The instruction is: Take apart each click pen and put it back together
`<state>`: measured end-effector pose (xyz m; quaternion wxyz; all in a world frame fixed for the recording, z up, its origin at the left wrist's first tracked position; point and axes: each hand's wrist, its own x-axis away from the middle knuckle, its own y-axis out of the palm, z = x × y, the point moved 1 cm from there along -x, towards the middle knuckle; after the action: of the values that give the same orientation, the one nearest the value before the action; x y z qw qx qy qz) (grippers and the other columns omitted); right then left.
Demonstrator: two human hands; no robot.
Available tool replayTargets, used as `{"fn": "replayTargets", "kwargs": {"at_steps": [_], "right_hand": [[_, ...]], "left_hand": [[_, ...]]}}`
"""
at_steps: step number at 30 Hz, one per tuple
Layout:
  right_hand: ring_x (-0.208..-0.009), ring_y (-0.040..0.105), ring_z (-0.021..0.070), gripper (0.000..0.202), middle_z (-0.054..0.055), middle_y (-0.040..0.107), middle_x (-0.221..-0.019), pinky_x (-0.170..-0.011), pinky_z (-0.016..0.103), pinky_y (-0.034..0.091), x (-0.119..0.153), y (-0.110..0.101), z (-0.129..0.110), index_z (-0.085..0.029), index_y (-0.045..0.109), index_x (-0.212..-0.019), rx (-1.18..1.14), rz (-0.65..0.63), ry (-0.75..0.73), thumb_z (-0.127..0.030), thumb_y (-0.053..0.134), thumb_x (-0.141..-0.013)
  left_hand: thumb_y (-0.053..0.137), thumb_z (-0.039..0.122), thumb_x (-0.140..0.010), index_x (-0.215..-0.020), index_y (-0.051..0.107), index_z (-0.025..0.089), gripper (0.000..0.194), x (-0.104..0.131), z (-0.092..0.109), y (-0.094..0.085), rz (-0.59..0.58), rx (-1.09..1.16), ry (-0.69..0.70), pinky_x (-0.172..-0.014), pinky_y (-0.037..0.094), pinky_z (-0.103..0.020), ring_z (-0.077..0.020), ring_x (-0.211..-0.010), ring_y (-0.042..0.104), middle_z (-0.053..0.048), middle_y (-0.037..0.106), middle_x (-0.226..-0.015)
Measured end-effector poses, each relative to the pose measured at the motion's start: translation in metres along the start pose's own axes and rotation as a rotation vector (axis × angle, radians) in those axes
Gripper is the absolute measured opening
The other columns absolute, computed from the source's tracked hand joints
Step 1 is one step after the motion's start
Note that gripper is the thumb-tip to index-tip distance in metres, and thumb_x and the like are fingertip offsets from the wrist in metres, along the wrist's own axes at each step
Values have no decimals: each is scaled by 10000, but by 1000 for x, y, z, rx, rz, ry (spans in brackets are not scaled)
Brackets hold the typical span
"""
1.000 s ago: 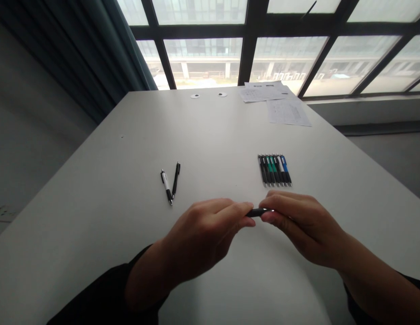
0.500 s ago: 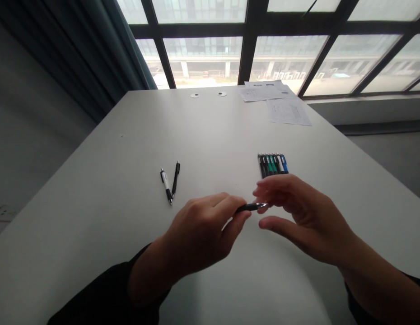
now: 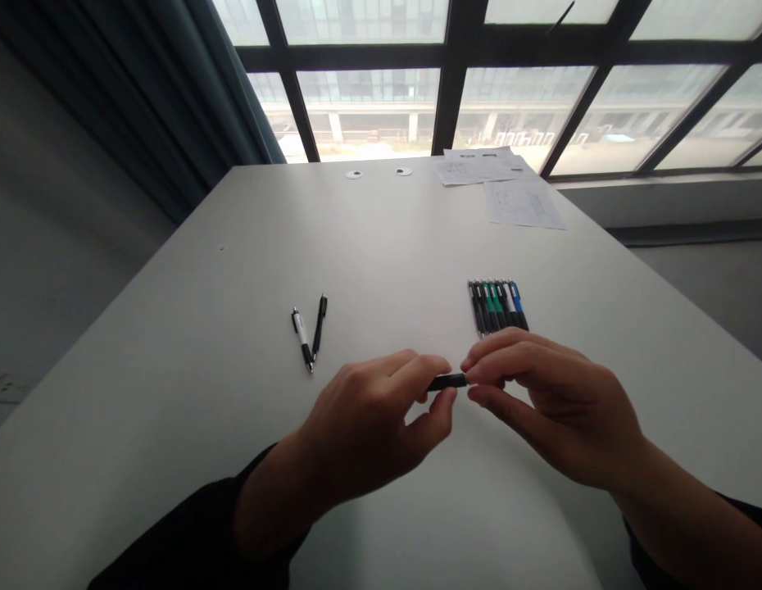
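Black pen (image 3: 447,382) held above the near-middle part of the white table (image 3: 387,262), lying roughly level, left to right, in the gap between the two hands. Left hand (image 3: 374,418): thumb and fingers pinched on the pen's left portion, that end hidden inside the grasp. Right hand (image 3: 553,401): fingers curled, fingertips at the pen's right end, thumb just below; cannot tell whether they grip anything there. Row of pens (image 3: 495,305), side by side, just beyond the right hand, which overlaps its near ends in view; black, green, white and blue barrels seen. White-and-black pen (image 3: 300,330) and dark pen (image 3: 320,324) far-left of the left hand, near ends close together, forming a V. Printed papers (image 3: 523,203) at the far right edge, well apart from both hands.
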<state>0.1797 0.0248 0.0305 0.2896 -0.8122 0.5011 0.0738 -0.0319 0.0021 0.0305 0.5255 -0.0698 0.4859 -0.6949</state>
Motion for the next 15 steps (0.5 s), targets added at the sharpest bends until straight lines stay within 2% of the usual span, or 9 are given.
{"fn": "replayTargets", "kwargs": {"at_steps": [2, 5, 7, 10, 13, 15], "right_hand": [[-731, 676, 135, 273, 53, 718, -1047, -631, 270, 586, 0, 0, 0, -241, 656, -1142, -44, -4, 49, -168, 742, -893], [-591, 611, 98, 151, 0, 707, -825, -532, 224, 523, 0, 0, 0, -230, 682, -1033, 34, 17, 114, -191, 745, -901], [-656, 646, 111, 81, 7, 712, -814, -591, 231, 537, 0, -1, -1, -221, 701, -952, 82, 19, 40, -152, 718, -913], [-810, 693, 141, 144, 46, 730, -980, -714, 268, 578, 1, -1, -1, -221, 717, -972, 55, -5, -75, -93, 690, -912], [-629, 619, 100, 286, 56, 722, -1039, -554, 243, 543, 1, 0, 0, -233, 678, -1134, -3, -13, 10, -193, 779, -870], [-537, 558, 86, 263, 38, 730, -923, -478, 232, 492, 0, 0, 0, -219, 679, -1098, 22, -11, 80, -268, 793, -867]], "left_hand": [[604, 171, -920, -1034, 689, 142, 145, 0, 0, 0, -5, 9, -2, -641, 554, -245, -130, -664, 665, -21, 722, -812], [603, 183, -925, -1002, 695, 144, 126, 1, 0, 1, 1, -7, -10, -636, 548, -253, -134, -648, 661, -16, 711, -781], [614, 218, -932, -959, 702, 148, 116, 1, 0, 1, -3, -17, -18, -613, 533, -250, -132, -621, 646, -9, 692, -745], [630, 267, -945, -914, 706, 145, 147, 1, 0, 0, -21, -11, -19, -571, 506, -232, -119, -582, 617, -4, 667, -707], [623, 255, -951, -889, 698, 140, 151, 2, -1, 0, -12, -10, 5, -534, 475, -213, -104, -547, 582, 4, 641, -676], [617, 242, -953, -918, 697, 143, 132, 2, -1, -1, -2, -9, 13, -540, 476, -210, -104, -556, 585, 4, 646, -689]]}}
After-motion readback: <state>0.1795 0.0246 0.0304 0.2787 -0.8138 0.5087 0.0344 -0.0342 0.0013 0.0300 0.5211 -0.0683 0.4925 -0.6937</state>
